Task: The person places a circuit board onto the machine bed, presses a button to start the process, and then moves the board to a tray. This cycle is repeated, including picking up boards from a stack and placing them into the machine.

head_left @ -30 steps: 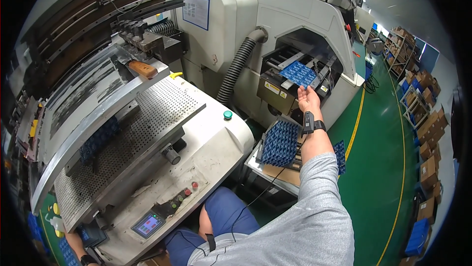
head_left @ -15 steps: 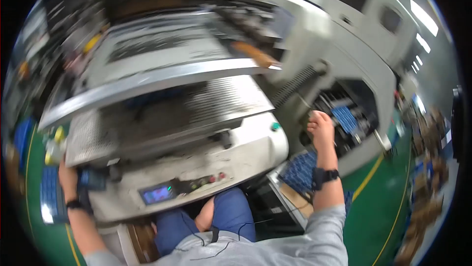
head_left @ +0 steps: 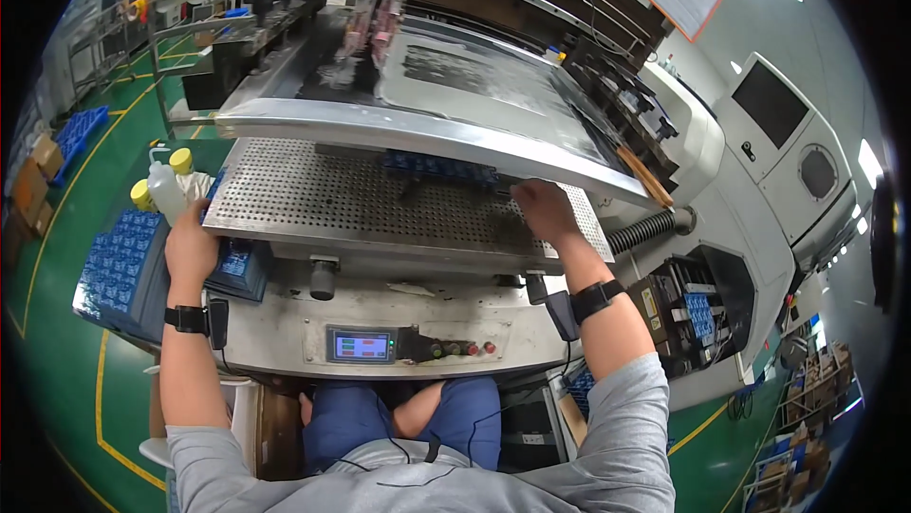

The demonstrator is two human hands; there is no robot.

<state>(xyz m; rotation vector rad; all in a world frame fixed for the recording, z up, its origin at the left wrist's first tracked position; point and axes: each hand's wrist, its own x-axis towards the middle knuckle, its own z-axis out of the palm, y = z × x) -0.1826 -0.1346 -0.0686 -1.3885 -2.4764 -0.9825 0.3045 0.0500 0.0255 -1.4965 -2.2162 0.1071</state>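
A broad silver metal frame holding a pale screen (head_left: 427, 122) slopes above a grey perforated metal plate (head_left: 313, 192). A tall stack of blue-patterned flat panels (head_left: 116, 261) stands left of the plate. One dark blue patterned panel (head_left: 441, 167) lies on the plate, partly under the frame. The right hand (head_left: 543, 211), fingers curled, is just beside its right end; whether it pinches anything cannot be told. The left hand (head_left: 193, 242) is at the plate's left edge, its grip unclear, near a translucent white squeeze bottle (head_left: 165, 194).
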